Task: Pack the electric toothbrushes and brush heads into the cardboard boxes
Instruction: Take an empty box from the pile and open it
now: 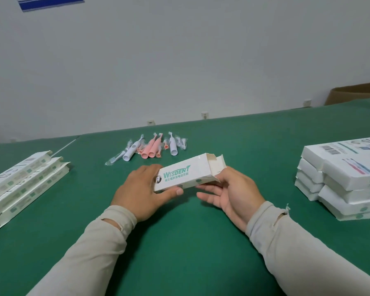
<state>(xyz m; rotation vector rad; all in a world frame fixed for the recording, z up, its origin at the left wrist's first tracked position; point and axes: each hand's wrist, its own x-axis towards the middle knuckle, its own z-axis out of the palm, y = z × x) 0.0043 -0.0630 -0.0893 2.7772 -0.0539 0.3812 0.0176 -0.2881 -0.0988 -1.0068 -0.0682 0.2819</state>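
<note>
Both hands on one white cardboard toothbrush box with green lettering [181,175], held just above the green bench [179,242]: left hand [140,192] fingers grasping its closed end, thumb along the near edge, right hand [233,194] fingers gripping the open end, flaps out. Pink and white electric toothbrushes with bagged brush heads [151,147] lie beyond it near the wall; flat boxes [24,182] stacked left, filled boxes [342,178] stacked right.

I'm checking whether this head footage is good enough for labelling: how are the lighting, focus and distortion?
Head view: soft, even light, only faint shadows under the hands; no glare on the green table. The box print reads sharply; the toothbrushes are softer. Wide-angle distortion bends the table's far edge and stretches the sleeves.
</note>
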